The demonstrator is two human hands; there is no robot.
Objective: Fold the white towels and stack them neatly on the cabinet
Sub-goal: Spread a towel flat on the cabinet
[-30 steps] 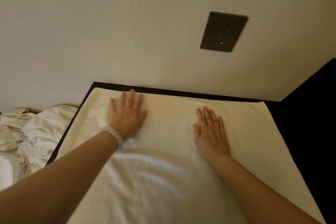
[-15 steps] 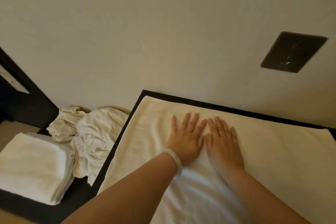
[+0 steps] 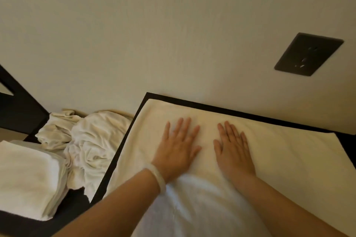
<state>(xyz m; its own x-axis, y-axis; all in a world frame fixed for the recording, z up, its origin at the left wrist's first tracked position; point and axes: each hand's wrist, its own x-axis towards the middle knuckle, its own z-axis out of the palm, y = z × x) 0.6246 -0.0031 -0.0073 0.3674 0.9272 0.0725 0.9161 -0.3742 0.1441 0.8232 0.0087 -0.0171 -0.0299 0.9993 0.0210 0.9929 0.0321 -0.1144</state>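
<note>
White towel [image 3: 279,159], spread flat on the black cabinet [image 3: 212,108], centre-right of frame.
Your left grip [image 3: 178,152] and right grip [image 3: 234,152] lie flat-fingered on it, apart, holding nothing; crumpled towels [image 3: 90,140] centre left, folded stack [image 3: 27,179] lower left.

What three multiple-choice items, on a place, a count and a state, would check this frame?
1. The crumpled towels lie: A) left of the spread towel; B) on top of it; C) right of it.
2. Hands resting on the spread towel: A) none; B) one; C) two.
3. The hands are: A) gripping a towel corner; B) flat, fingers straight; C) raised off it.
Key: 1A, the heap sits past the towel's left edge; 2C, left hand and right hand both lie on it; 3B, palms down, nothing pinched.
</note>
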